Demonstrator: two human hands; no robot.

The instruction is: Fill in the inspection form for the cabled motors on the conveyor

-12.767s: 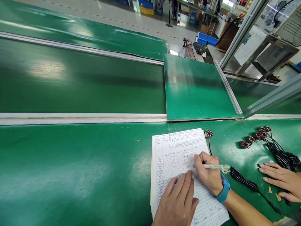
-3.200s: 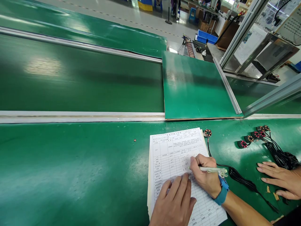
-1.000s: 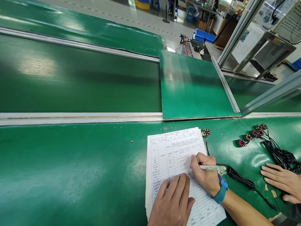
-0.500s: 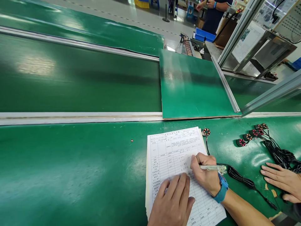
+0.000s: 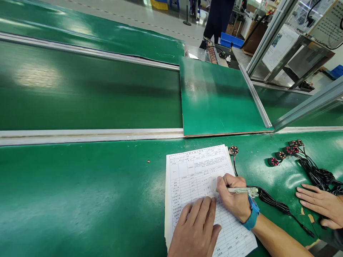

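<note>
A printed form (image 5: 184,178) with handwritten entries lies on the green table, on top of other sheets. My left hand (image 5: 194,228) rests flat on its lower left part, fingers stretched out. In my right hand (image 5: 234,200) a pale pen (image 5: 241,190) is gripped, its tip at the form's handwritten column and hidden by the fingers. A blue watch (image 5: 252,214) is on my right wrist. Just past the form's right edge lies a round part with copper coils (image 5: 233,150), its black cable (image 5: 273,203) coiled beside my right forearm.
Another person's hand (image 5: 318,205) lies flat on the table at right, near several coil parts (image 5: 281,155) with bundled black cables (image 5: 318,175). A green board (image 5: 222,96) bridges the conveyor belt (image 5: 93,89). A metal frame post (image 5: 308,105) stands at right. Someone in dark clothes (image 5: 218,18) stands beyond.
The person in the background has shifted left, and their arms no longer show. My hands, the pen and the form keep nearly the same places; the view has moved slightly.
</note>
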